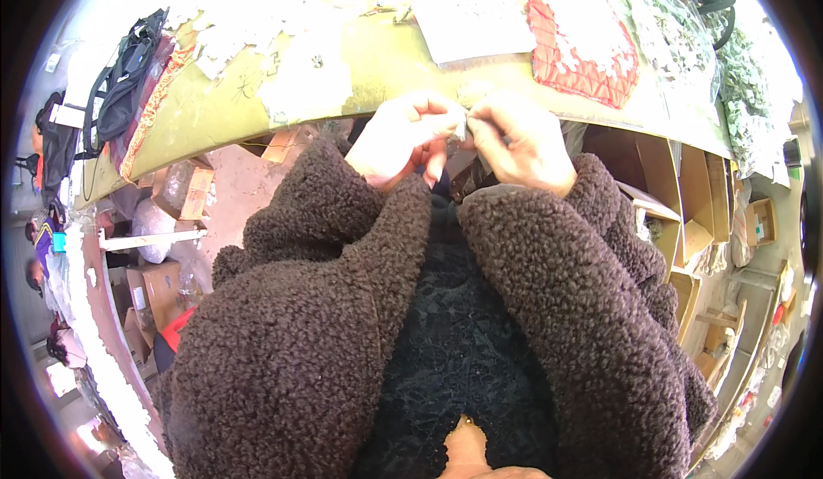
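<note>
My left hand and my right hand meet at the near edge of a yellow-green table. Both pinch a small grey-silver piece between their fingertips; it is too small to tell what it is. Dark brown fleecy sleeves cover both forearms up to the wrists.
On the table lie a red and white lace mat, a white sheet, white scraps and clear bags of small pale pieces. Black bags hang at the left. Cardboard boxes stand under the table at the right and lower left.
</note>
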`<state>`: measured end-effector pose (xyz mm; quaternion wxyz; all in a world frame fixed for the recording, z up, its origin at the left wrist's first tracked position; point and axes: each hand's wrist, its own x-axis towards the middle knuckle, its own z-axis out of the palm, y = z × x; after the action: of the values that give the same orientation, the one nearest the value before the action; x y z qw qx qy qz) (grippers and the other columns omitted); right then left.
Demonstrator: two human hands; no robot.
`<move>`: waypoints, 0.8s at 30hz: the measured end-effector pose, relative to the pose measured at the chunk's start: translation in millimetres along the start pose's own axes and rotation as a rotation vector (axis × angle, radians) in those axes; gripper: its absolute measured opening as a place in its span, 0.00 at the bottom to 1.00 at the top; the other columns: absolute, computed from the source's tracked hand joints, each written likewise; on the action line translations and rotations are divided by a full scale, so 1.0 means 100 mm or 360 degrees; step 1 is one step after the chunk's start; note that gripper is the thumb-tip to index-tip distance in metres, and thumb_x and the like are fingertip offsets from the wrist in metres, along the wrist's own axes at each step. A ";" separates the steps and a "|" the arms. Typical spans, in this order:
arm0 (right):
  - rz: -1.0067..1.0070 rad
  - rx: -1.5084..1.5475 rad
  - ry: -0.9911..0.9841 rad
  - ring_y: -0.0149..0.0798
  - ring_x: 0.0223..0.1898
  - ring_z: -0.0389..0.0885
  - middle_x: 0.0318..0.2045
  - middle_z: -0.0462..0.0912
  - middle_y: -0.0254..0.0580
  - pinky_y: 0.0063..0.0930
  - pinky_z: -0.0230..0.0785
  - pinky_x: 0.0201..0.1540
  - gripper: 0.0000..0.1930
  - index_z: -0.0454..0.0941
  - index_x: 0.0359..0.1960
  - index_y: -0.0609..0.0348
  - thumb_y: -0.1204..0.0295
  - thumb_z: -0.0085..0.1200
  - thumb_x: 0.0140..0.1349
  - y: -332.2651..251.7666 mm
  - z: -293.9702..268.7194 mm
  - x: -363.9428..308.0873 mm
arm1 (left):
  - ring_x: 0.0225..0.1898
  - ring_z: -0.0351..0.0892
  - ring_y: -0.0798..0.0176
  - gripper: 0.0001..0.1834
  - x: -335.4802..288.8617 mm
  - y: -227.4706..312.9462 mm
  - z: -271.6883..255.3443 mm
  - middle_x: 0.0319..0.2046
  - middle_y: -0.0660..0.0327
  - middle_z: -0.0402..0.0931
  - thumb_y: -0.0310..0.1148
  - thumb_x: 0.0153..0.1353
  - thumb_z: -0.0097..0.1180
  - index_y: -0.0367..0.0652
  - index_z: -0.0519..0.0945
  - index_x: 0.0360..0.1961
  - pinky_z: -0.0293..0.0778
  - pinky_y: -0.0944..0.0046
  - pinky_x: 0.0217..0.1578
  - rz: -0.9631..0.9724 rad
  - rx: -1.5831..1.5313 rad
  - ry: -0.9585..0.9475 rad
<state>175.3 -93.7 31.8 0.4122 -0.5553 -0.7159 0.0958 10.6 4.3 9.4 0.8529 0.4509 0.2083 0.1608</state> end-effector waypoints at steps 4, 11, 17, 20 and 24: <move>-0.0134 -0.0429 -0.0115 0.48 0.29 0.78 0.26 0.77 0.47 0.34 0.71 0.33 0.07 0.75 0.33 0.63 0.80 0.55 0.52 -0.06 -0.04 -0.01 | 0.15 0.74 0.67 0.10 0.01 0.04 0.03 0.28 0.57 0.77 0.32 0.63 0.53 0.37 0.73 0.42 0.70 0.71 0.14 -0.0073 0.0134 0.0050; 0.0101 0.0144 -0.0106 0.42 0.34 0.80 0.31 0.80 0.46 0.30 0.72 0.39 0.15 0.74 0.48 0.62 0.78 0.54 0.57 0.01 -0.04 0.00 | 0.15 0.75 0.68 0.15 0.11 0.23 0.12 0.26 0.57 0.76 0.32 0.62 0.53 0.32 0.72 0.45 0.70 0.72 0.12 -0.0059 0.0318 0.0161; 0.0350 -0.0651 0.0542 0.30 0.34 0.74 0.36 0.79 0.41 0.23 0.69 0.40 0.16 0.72 0.50 0.65 0.73 0.54 0.61 0.42 -0.98 0.05 | 0.19 0.74 0.72 0.14 0.57 0.70 -0.46 0.39 0.58 0.78 0.32 0.62 0.51 0.41 0.75 0.48 0.69 0.73 0.13 0.0424 0.1436 0.0768; 0.0477 -0.0584 0.0921 0.32 0.37 0.75 0.41 0.80 0.40 0.24 0.69 0.40 0.17 0.70 0.53 0.65 0.75 0.50 0.63 0.72 -1.68 0.31 | 0.35 0.76 0.68 0.15 0.98 0.76 -0.98 0.46 0.57 0.75 0.32 0.61 0.52 0.44 0.75 0.49 0.73 0.71 0.21 0.1049 0.2835 0.0937; 0.0513 -0.0685 0.0837 0.34 0.41 0.76 0.42 0.80 0.42 0.26 0.68 0.44 0.15 0.71 0.52 0.65 0.76 0.49 0.63 0.89 -1.82 0.22 | 0.31 0.77 0.63 0.12 1.38 0.68 -1.36 0.36 0.53 0.76 0.33 0.56 0.55 0.40 0.77 0.41 0.71 0.67 0.23 0.1384 0.2959 0.0864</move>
<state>365.2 -100.2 106.5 0.4356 -0.7403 -0.4928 -0.1391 55.7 200.5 -32.1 -0.0329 0.9105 0.2538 0.3247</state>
